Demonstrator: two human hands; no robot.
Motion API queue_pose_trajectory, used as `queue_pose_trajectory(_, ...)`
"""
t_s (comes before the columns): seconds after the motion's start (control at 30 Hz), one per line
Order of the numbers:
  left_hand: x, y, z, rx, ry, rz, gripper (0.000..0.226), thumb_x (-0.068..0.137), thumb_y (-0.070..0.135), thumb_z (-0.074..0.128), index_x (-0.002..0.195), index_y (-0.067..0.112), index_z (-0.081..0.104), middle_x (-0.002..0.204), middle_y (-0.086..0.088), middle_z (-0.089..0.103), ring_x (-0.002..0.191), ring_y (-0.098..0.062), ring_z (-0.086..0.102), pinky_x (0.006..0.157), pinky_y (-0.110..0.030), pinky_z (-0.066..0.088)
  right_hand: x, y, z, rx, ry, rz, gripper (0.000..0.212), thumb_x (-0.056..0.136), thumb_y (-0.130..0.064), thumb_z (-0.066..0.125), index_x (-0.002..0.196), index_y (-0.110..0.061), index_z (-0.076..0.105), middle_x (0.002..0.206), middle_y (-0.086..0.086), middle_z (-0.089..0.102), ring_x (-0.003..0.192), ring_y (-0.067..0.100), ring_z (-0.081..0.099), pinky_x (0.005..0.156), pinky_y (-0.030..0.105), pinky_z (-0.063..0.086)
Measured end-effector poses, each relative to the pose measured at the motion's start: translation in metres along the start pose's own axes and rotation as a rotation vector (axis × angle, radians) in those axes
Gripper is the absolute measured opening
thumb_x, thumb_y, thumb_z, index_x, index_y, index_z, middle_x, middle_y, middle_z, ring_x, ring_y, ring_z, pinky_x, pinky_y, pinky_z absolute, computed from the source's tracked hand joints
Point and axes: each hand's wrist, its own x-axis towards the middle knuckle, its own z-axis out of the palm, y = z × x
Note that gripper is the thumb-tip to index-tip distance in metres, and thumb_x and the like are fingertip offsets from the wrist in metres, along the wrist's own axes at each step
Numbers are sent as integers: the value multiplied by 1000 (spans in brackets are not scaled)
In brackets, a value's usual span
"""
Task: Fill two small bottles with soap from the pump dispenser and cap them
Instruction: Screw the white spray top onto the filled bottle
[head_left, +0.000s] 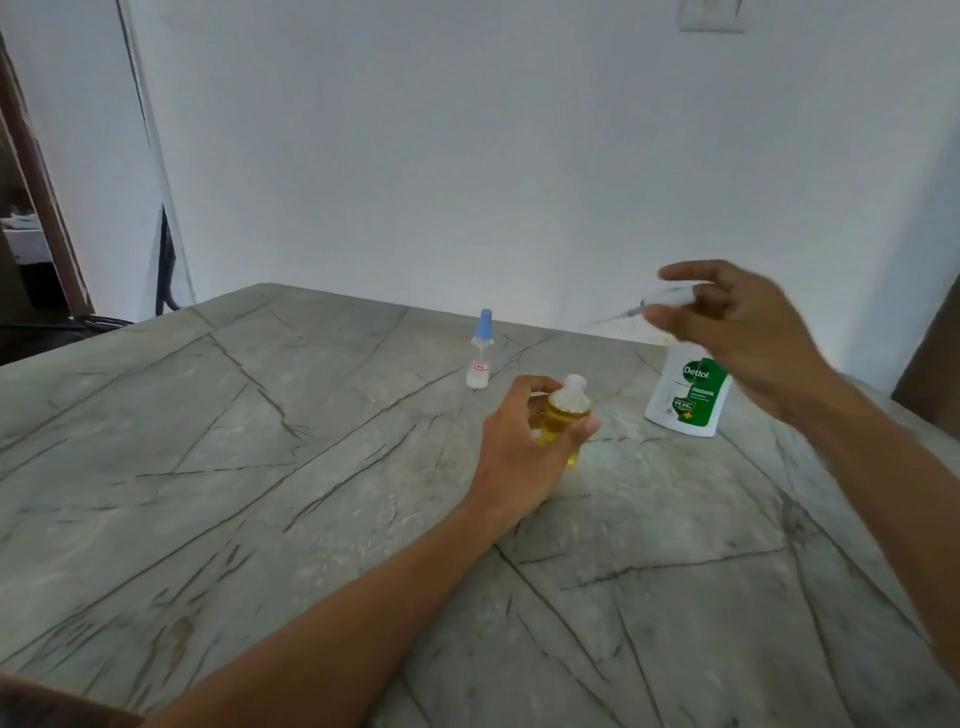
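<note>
Two small bottles and one soap dispenser show. The blue-capped bottle (480, 358) stands upright near the table's (260, 467) far edge, whitish liquid in its bottom. The left hand (519, 441), fingers curled round it, holds the second bottle (563, 415), nearly full of yellow liquid, towards the table's middle. The soap dispenser (685, 400), white and opaque, stands near the far right corner. Above it the right hand (748, 332) pinches a blurred whitish pump piece (670, 299) with a thin tube.
</note>
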Motion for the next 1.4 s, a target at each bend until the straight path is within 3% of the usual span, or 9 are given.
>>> queue_pose_trajectory(0.1, 0, 0, 1, 12, 14, 3, 45, 80, 41, 78, 114, 30, 52, 115, 13, 65, 105, -2, 62, 83, -12, 48, -7, -27, -16, -3, 20, -45, 24, 77, -24, 77, 100, -21, 73, 95, 1, 74, 87, 21, 69, 83, 38, 51)
queue_pose_trajectory(0.27, 0, 0, 1, 19, 16, 7, 42, 79, 40, 79, 111, 31, 52, 114, 12, 66, 106, -4, 63, 84, -12, 47, -9, -49, -19, -152, -9, -109, 14, 82, -25, 73, 95, -20, 74, 89, -2, 74, 68, 9, 62, 67, 21, 49)
queue_pose_trajectory(0.43, 0, 1, 2, 36, -2, 16, 44, 80, 39, 77, 113, 31, 49, 119, 9, 63, 110, -8, 61, 84, -10, 44, -8, -46, -8, -271, -64, -106, 15, 82, -25, 74, 96, -21, 73, 87, -5, 73, 63, 3, 64, 56, 10, 45)
queue_pose_trajectory(0.67, 0, 3, 2, 36, -6, 20, 46, 80, 40, 78, 116, 29, 50, 122, 7, 64, 112, -11, 61, 86, -14, 47, -5, -39, 6, -384, -115, -105, 23, 77, -33, 76, 99, -28, 71, 90, -10, 72, 75, 2, 68, 62, 9, 46)
queue_pose_trajectory(0.77, 1, 3, 3, 48, -6, 15, 49, 78, 42, 78, 116, 28, 50, 124, 6, 64, 112, -11, 61, 87, -16, 47, -3, -37, 13, -453, -202, -101, 36, 72, -38, 79, 106, -30, 67, 88, -11, 71, 75, 3, 68, 65, 12, 48)
queue_pose_trajectory(0.87, 1, 4, 3, 62, -6, 0, 50, 77, 44, 78, 115, 29, 49, 125, 6, 63, 111, -11, 60, 83, -12, 44, 1, -37, 20, -452, -321, -98, 32, 72, -32, 81, 101, -28, 68, 91, -13, 71, 77, -2, 67, 61, 4, 46)
queue_pose_trajectory(1.1, 1, 5, 4, 73, 21, 0, 47, 78, 45, 77, 113, 32, 48, 122, 7, 64, 109, -9, 61, 80, -10, 44, 6, -33, 30, -510, -493, -97, 29, 73, -26, 82, 101, -25, 71, 93, -12, 73, 84, 2, 68, 82, 22, 54)
queue_pose_trajectory(1.27, 2, 3, 4, 78, 18, 12, 47, 78, 44, 78, 114, 29, 50, 120, 6, 66, 108, -9, 63, 85, -16, 48, 7, -33, 34, -529, -492, -102, 31, 69, -37, 82, 95, -25, 71, 87, -12, 73, 77, 1, 68, 80, 25, 56)
queue_pose_trajectory(1.4, 1, 4, 3, 78, 22, 5, 45, 80, 44, 76, 113, 31, 49, 113, 12, 62, 100, -4, 61, 75, -6, 42, 7, -31, 35, -563, -497, -107, 32, 68, -37, 83, 93, -23, 70, 85, -10, 73, 75, 4, 68, 79, 29, 58)
